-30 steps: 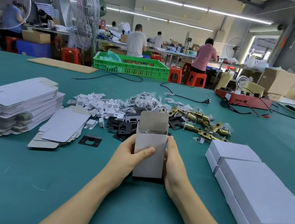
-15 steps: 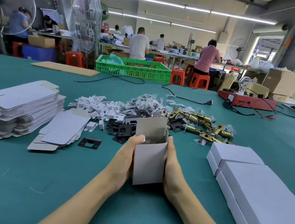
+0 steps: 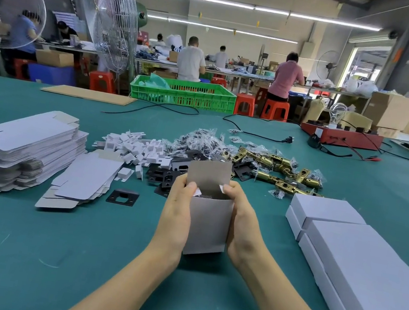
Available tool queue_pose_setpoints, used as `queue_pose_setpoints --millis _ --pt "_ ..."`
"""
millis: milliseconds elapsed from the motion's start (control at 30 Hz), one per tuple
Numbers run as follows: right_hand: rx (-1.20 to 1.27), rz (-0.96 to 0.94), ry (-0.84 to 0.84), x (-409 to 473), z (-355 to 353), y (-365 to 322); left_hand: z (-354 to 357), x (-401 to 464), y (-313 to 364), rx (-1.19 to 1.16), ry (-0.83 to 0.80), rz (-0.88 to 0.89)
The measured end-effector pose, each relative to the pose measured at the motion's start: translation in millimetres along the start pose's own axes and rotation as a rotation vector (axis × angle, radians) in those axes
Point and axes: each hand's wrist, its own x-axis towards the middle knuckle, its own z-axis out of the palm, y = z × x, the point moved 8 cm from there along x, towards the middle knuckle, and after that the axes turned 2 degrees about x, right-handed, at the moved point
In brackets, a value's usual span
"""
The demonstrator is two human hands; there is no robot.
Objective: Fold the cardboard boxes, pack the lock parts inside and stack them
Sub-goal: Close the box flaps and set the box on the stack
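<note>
An upright rectangular grey cardboard box (image 3: 208,226), lid flap raised, is gripped by left hand (image 3: 178,205) and right hand (image 3: 242,219) fingers above the teal felt surface (image 3: 18,245).

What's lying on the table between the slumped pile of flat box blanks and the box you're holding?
In the head view, a single black lock plate lies flat on the green table between the flat box blanks and the held box; otherwise bare cloth.

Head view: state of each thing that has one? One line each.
small box: upright, top flap open, something dark inside
left hand: grips the box's left side
right hand: grips the box's right side
box blanks: flat, stacked
finished boxes: closed, stacked
black plate: flat, alone
</note>
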Motion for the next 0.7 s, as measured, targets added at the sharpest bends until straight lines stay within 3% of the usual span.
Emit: queue_pose_setpoints --millis 167,367,567,700 --pt "-0.027 -0.138 0.075 -1.5 0.8 -14.7 -1.1 -2.5 3.1 -0.019 0.053 0.023" --pt "0.102 -0.207 0.138 -4.2 -1.0 -25.7 -3.2 -1.4 8.8 -0.016 0.063 0.082" --pt "0.114 -0.209 0.137 -5.7 -6.3 -24.2 -3.9 -5.1 14.1 -0.029 0.069 0.156" --pt "0.152 -0.108 0.079 -6.0 -1.8 -18.1 -1.6 -7.0 10.2 -0.103 0.012 0.118"
